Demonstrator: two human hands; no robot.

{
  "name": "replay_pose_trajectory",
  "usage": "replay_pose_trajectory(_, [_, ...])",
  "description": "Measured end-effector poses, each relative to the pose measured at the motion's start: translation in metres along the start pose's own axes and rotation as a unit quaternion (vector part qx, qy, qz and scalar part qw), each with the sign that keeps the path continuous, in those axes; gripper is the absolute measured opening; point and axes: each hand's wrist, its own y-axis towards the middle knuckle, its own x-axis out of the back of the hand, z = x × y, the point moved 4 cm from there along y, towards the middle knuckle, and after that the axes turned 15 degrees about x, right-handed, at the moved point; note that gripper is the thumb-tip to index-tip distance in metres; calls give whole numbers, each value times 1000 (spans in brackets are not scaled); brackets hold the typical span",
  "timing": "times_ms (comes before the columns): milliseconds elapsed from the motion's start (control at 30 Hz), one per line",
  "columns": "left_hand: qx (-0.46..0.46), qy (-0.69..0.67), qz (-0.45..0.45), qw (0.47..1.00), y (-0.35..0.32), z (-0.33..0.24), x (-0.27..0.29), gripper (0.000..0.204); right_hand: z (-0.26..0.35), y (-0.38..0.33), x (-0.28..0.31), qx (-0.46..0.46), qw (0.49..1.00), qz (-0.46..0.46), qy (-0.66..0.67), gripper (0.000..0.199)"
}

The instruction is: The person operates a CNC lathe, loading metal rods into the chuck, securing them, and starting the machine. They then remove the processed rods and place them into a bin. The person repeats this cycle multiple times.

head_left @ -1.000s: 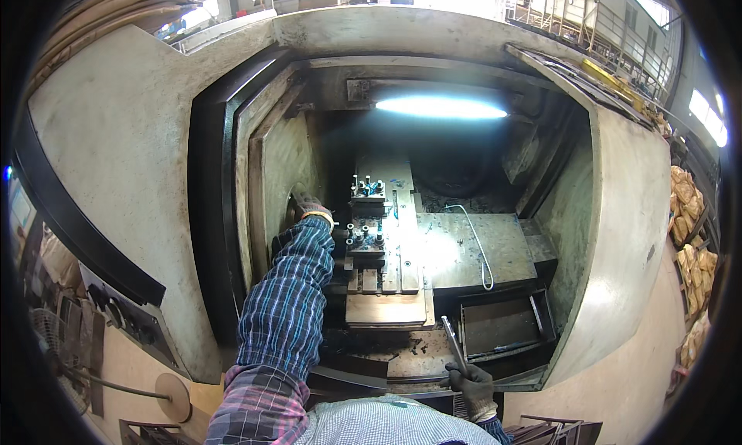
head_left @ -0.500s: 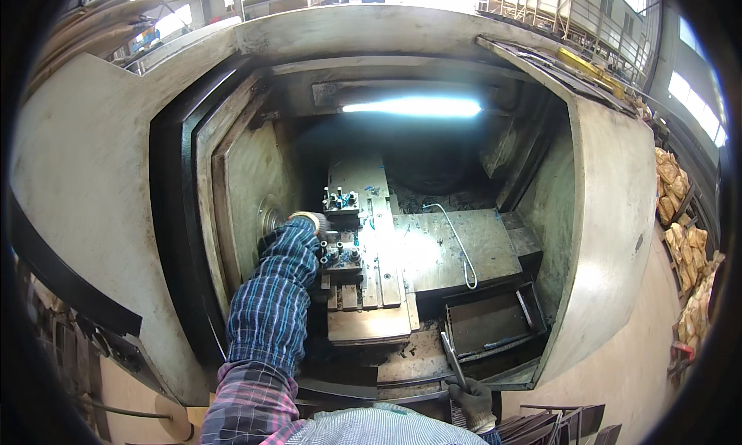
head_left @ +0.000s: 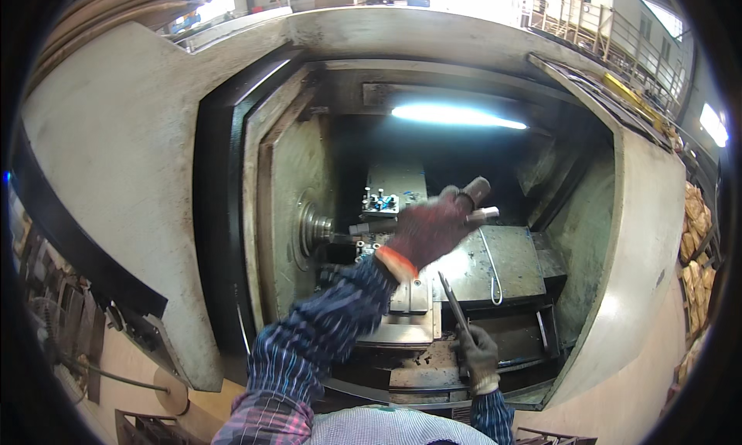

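My left hand (head_left: pixel 433 227), in a dark red glove with an orange cuff, is raised over the middle of the lathe bed, blurred by motion. Its fingers appear closed round a metal bar, whose dark end (head_left: pixel 371 227) sticks out toward the spindle chuck (head_left: pixel 318 229) and whose bright end (head_left: pixel 487 212) shows past the fingers. The palm side is hidden. Lower right, my right hand (head_left: pixel 481 352) in a dark grey glove grips a slim metal rod (head_left: pixel 454 302) pointing up and away. Tool posts with bolts (head_left: pixel 380 202) stand beyond and partly below my left forearm.
A thin hooked rod (head_left: pixel 491 267) lies on the flat metal cover (head_left: pixel 519 256) at right. Below it sits a dark tray (head_left: pixel 510 333). A lamp tube (head_left: pixel 460 118) glows at the back. The machine's housing (head_left: pixel 649 213) frames the opening.
My left hand has come away from the chuck, swinging right with a metal bar. My right hand has risen further into the machine with its rod. The view has shifted left.
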Motion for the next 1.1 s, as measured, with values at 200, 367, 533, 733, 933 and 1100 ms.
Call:
replay_pose_trajectory(200, [6,-282,-46,958,-171,21,90,54,56,124,-85,166,973,115,-110,38])
replay_pose_trajectory(367, [245,-599,-72,759,-284,81,155,45,76,217,-156,268,862,215,-373,38])
replay_pose_trajectory(533, [427,-412,-362,719,-380,125,202,37,121,227,-185,263,806,286,-446,37])
replay_pose_trajectory(733, [462,-43,-527,712,-457,203,225,39,97,247,-216,180,842,405,-308,38])
replay_pose_trajectory(933, [467,-180,-501,706,-433,246,197,45,46,269,-261,196,839,417,-287,46])
replay_pose_trajectory(1100, [480,-57,-546,684,-422,214,200,41,85,259,-248,254,695,465,-486,46])
